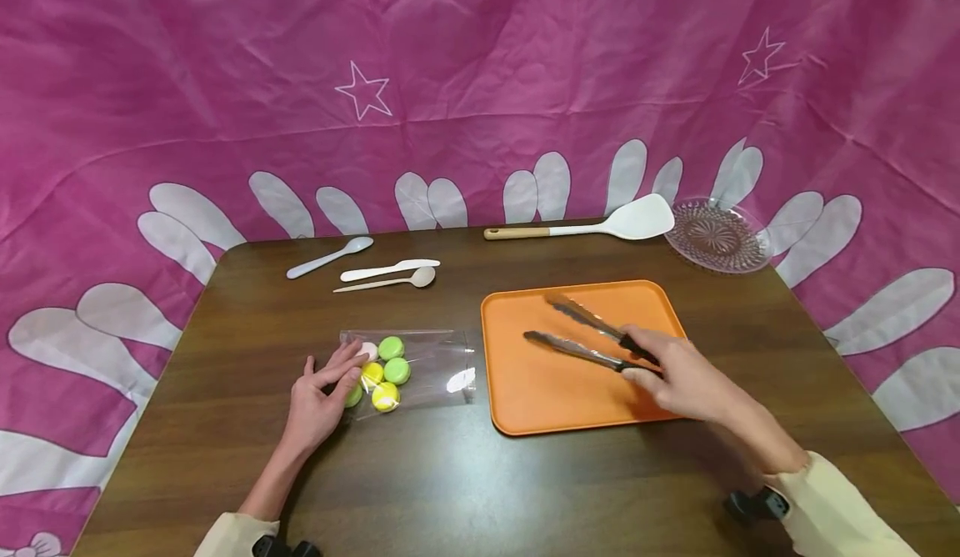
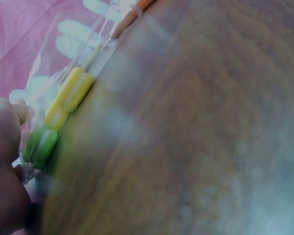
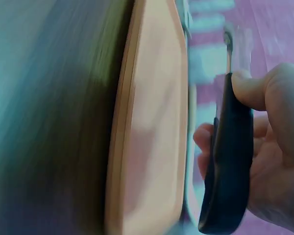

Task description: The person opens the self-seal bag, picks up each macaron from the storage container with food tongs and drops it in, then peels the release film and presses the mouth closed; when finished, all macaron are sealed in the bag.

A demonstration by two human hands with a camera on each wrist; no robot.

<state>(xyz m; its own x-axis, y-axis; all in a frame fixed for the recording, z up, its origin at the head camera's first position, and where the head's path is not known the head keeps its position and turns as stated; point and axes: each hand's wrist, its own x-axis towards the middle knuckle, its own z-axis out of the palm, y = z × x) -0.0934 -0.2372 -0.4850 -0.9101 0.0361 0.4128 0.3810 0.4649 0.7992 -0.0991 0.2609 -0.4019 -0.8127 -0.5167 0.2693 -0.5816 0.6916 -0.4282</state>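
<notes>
On the left of the table lies a clear plastic bag with several macarons in it, among them green ones, yellow ones and a pale pink one. My left hand pinches the bag's left end, its fingers over the pink macaron and its thumb by a green one. Black-handled metal tongs are gripped in my right hand. Their two arms stand spread over the orange tray, tips pointing left, with nothing between them. In the right wrist view, fingers and thumb wrap the black handle.
Behind the bag lie a white spoon, a white knife and a wooden spoon. A white spatula with a wooden handle lies along the back edge, beside a clear patterned plate. A pink curtain hangs behind the table.
</notes>
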